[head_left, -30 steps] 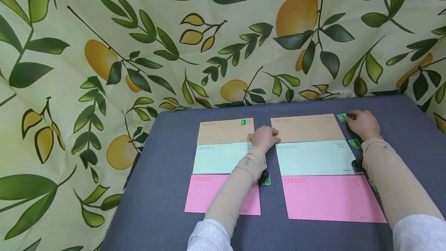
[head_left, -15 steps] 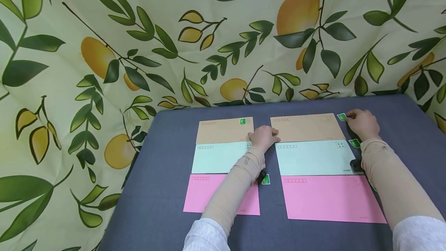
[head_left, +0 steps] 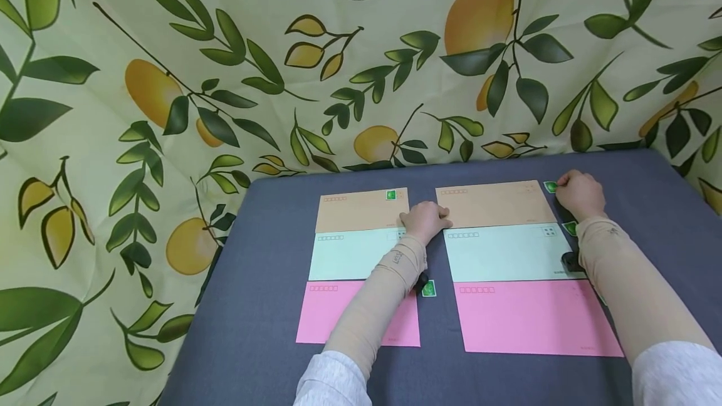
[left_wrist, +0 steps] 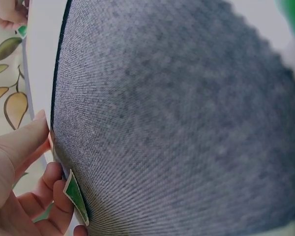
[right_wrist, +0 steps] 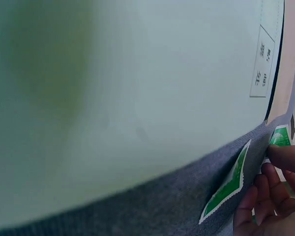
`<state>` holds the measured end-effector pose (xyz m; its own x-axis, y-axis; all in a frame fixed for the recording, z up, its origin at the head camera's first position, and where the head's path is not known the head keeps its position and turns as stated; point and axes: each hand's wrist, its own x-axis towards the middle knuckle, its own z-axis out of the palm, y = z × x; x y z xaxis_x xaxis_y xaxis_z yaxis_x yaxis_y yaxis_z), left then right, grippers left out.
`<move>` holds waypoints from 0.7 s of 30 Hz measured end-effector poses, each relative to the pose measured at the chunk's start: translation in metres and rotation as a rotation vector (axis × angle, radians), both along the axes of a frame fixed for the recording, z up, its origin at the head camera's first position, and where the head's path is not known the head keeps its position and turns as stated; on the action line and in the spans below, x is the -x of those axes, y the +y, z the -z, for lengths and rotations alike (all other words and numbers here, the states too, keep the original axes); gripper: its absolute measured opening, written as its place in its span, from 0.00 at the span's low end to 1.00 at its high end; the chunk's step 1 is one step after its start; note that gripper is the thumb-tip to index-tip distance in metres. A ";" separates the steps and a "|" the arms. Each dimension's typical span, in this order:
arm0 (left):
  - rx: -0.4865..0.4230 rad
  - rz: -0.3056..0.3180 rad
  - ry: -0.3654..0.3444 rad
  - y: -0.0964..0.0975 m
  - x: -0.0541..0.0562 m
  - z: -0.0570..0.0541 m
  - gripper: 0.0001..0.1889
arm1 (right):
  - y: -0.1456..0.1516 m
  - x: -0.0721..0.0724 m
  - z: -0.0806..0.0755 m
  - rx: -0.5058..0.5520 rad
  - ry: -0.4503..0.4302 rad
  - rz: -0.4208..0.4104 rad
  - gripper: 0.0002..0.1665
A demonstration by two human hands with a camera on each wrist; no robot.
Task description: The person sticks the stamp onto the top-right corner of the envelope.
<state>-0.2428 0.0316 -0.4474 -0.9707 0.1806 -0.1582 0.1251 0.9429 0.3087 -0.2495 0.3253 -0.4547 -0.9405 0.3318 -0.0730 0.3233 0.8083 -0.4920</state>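
Note:
My right hand (head_left: pixel 581 195) pinches the edge of a green postage stamp (head_left: pixel 549 187) lying beside the tan envelope of the right column (head_left: pixel 491 205). The right wrist view shows thumb and finger meeting at that stamp, part of it covered by the thumb. Lower down lies a second green stamp (right_wrist: pixel 228 184), beside the mint envelope (head_left: pixel 502 254). Between the two columns my left hand (head_left: pixel 427 221) rests, holding nothing visible, thumb at the tan envelope's left edge and fingers loosely curled. A green stamp (left_wrist: pixel 76 196) stands slightly tilted right by those fingers.
In the left column are a tan envelope bearing a stamp (head_left: pixel 392 195), a mint one (head_left: pixel 344 259) and a pink one (head_left: pixel 324 312). A larger pink envelope (head_left: pixel 536 318) lies right. Another stamp (head_left: pixel 429 288) is beside the left wrist camera. A patterned cloth (head_left: pixel 338 49) hangs behind the table.
My right hand has shifted slightly left, closer over the stamp. The left hand keeps its place between the envelopes; the whole head view drifts a little.

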 end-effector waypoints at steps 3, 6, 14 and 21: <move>-0.004 -0.002 0.002 -0.001 0.000 -0.001 0.16 | 0.001 -0.001 -0.001 0.007 0.035 -0.016 0.14; -0.005 -0.004 0.002 0.000 -0.001 -0.003 0.16 | 0.003 -0.003 -0.003 0.027 0.056 -0.022 0.15; 0.006 0.008 0.002 0.000 -0.001 0.000 0.16 | 0.008 -0.006 -0.006 0.126 0.048 0.019 0.17; 0.002 0.013 0.003 -0.001 -0.003 -0.002 0.17 | 0.032 0.019 0.030 0.198 0.098 0.075 0.23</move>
